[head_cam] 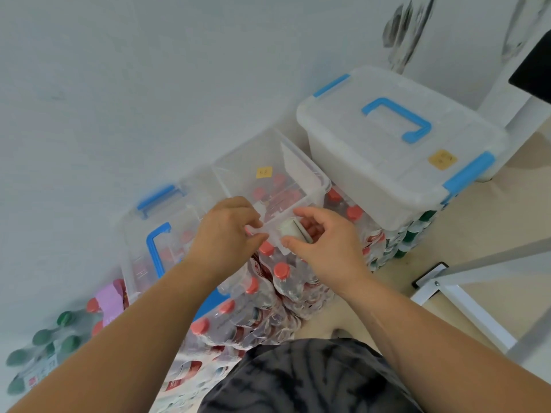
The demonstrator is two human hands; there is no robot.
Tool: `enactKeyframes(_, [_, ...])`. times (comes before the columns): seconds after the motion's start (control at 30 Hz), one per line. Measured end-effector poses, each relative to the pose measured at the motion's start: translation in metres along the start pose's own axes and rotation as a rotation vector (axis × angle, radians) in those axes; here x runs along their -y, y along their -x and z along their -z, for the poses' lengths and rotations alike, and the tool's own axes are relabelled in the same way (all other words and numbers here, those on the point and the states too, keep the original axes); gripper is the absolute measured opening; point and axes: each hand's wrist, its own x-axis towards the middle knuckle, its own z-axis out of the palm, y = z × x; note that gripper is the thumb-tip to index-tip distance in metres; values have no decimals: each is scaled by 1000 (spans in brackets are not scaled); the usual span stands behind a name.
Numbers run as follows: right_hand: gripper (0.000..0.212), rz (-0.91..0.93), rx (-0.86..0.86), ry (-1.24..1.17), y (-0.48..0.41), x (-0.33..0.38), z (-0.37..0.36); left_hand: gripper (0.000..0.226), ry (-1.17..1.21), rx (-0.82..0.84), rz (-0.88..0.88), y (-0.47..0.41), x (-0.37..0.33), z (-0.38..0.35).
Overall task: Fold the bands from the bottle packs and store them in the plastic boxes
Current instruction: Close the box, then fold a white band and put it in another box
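An open clear plastic box [313,177] with a yellow sticker stands on packs of red-capped bottles [280,278]. My left hand [229,231] pinches the box's near rim at its front left corner. My right hand [322,239] is curled around a small folded whitish band [288,228], holding it just inside the box at the near edge. To the left lies the box's clear lid with blue handle [156,248], partly hidden by my left forearm.
A larger lidded box [396,150] with blue handle and latches sits to the right on green-capped bottle packs. More green-capped bottles [44,347] lie at the lower left. A white wall is behind; a white metal frame [465,308] stands at right.
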Motion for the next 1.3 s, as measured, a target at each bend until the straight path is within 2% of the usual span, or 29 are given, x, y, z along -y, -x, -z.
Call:
enactKeyframes(0.2, [51,23,1,19,1,-2,1,11,-8,93,-80,-12,2,20])
enactKeyframes(0.37, [50,42,-13,39,1,-3,0,24,-94,152,-138,-16,-3,24])
enactKeyframes(0.6, [52,75,-38,37,3,-6,-2,25,-196,221,-227,-22,-2,28])
enactKeyframes(0.87, [62,76,-8,10,11,-9,-8,28,-247,237,-307,-25,-4,26])
enactKeyframes(1.03, [60,50,-44,27,13,-7,-10,26,-245,220,-339,-25,0,26])
enactKeyframes(1.23, [48,-49,-112,-59,16,-14,-16,22,-207,199,-353,-24,7,27])
enactKeyframes(1.3, [54,-59,-120,-32,16,-16,-24,23,-212,194,-360,-24,5,24])
